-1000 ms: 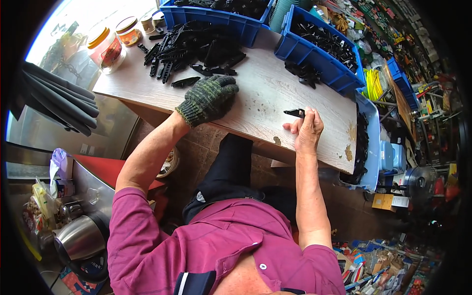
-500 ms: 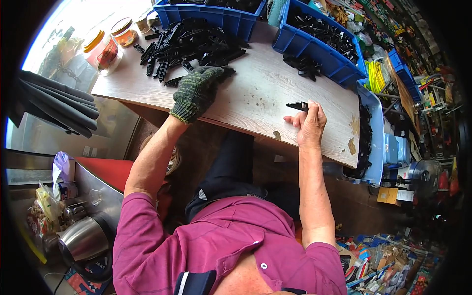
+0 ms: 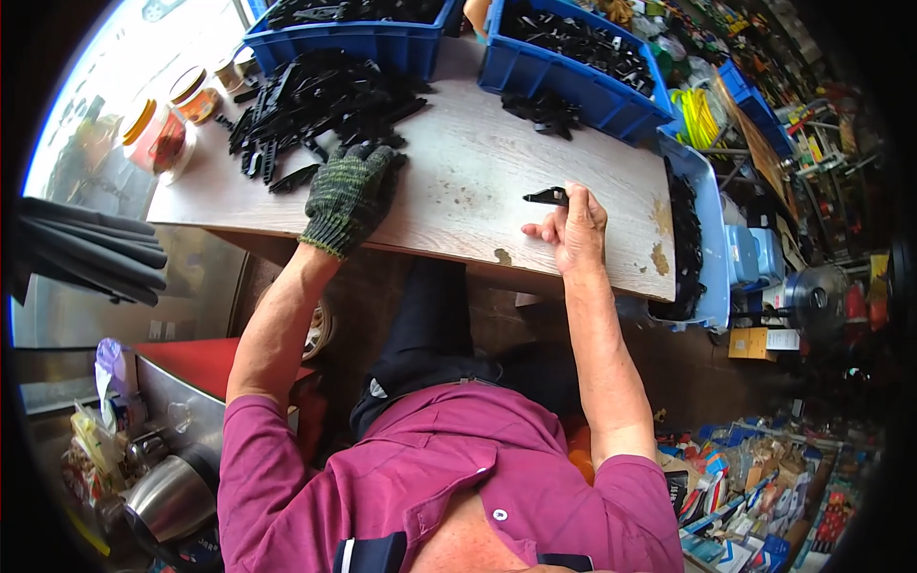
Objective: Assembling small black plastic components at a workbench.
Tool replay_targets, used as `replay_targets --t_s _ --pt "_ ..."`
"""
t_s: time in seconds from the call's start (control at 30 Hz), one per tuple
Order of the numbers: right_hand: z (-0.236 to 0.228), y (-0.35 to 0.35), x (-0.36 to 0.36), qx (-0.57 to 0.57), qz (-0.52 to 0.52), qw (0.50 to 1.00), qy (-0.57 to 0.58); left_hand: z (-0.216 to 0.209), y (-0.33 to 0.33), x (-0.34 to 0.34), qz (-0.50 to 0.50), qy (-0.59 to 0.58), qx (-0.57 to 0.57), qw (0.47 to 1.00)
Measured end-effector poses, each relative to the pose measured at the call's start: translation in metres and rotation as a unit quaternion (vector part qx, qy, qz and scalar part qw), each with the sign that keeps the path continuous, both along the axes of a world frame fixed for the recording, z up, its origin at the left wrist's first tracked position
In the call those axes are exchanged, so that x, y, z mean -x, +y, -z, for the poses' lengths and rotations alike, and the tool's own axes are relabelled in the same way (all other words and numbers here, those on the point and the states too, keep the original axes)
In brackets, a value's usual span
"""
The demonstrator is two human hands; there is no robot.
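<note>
Pale wood-grain tabletop [image 3: 458, 215], worn through in patches near its front and right edges, spans the space before the person. Above its right half, the bare right hand [image 3: 581, 239] pinches a slim black plastic part [image 3: 546, 196] between thumb and index finger, closed on the part's right end, probably so that the rest of it is exposed, pointing left. The other fingers curl loosely below, and the forearm runs almost straight up from the body.

The left hand [image 3: 350, 201], in a dark green knitted glove, lies back upward with its forearm slanting in from the lower left. Its fingers reach away to the near edge of a pile of black parts [image 3: 325, 100]; their tips are hard to make out, so I cannot tell whether they grasp anything. The pile seems placed there for easy reach.

Farther back, a small black heap [image 3: 542, 115] lies beside the right blue bin [image 3: 573, 93]; the left blue bin [image 3: 344, 50] stands behind the pile, both filled with black pieces.
</note>
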State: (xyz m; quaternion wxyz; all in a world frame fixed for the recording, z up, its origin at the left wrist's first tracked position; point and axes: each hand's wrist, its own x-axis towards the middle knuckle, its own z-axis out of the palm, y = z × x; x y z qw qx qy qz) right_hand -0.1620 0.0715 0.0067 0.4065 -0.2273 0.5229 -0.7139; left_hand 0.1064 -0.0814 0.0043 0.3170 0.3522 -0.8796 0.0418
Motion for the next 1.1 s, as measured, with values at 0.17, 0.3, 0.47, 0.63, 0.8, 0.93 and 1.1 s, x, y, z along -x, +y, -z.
replay_targets --t_s 0.17,0.3,0.47,0.63,0.8,0.93,1.1 --pt "-0.012 0.005 0.045 -0.105 0.101 0.989 0.037 -0.008 0.013 0.019 0.046 -0.033 -0.104 0.993" --pt "-0.037 0.006 0.108 -0.087 0.335 0.936 0.057 -0.012 0.012 0.036 0.072 -0.052 -0.141 0.986" --pt "-0.036 0.005 0.14 -0.141 0.402 0.902 0.065 -0.01 0.015 0.04 0.085 -0.023 -0.167 0.982" --pt "-0.025 -0.033 0.1 -0.209 0.157 0.957 0.128 0.007 0.018 0.058 0.061 0.047 0.027 0.997" --pt "-0.017 -0.071 0.092 -0.271 0.097 0.933 0.215 0.001 0.023 0.074 0.068 0.001 -0.079 0.995" --pt "-0.021 -0.088 0.083 -0.317 0.075 0.89 0.319 0.001 0.024 0.073 0.079 0.013 -0.082 0.993" --pt "-0.025 -0.102 0.074 -0.336 0.062 0.84 0.421 0.0 0.025 0.072 0.081 0.064 -0.087 0.991"
